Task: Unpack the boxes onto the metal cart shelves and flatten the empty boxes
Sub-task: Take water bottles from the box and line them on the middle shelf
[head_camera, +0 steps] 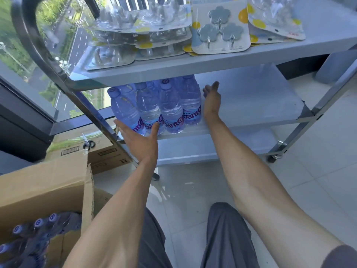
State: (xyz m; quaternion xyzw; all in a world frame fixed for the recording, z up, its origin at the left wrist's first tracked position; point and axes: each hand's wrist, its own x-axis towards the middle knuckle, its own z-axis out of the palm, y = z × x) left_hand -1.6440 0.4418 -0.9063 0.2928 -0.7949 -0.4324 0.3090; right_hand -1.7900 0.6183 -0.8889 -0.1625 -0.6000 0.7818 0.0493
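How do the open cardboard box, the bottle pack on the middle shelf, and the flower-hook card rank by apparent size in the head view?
1. open cardboard box, though nearness inflates it
2. bottle pack
3. flower-hook card

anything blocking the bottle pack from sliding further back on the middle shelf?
Nothing visible: the middle shelf right of the bottle pack is bare. Behind the pack is hidden. Left hand and right hand flank it.
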